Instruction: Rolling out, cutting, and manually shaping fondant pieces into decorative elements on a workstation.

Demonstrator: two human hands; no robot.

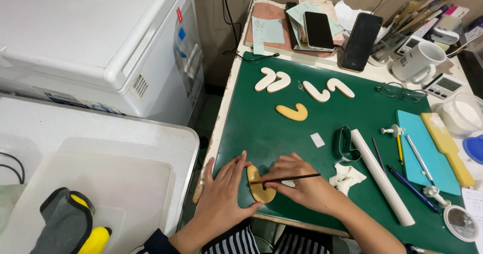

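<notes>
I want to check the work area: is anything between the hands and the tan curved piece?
Nothing visible: the left hand rests against the tan curved piece, and the right hand holds a thin stick over it.

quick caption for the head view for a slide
Left hand steadies a yellow J-shaped clay piece on a green cutting mat while the right hand works it with a thin tool.

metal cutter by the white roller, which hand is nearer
Right. The right hand lies just left of the metal cutter; the left hand is farther left, beyond the yellow piece.

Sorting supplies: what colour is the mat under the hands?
Dark green cutting mat, seen clearly in the head view.
</notes>
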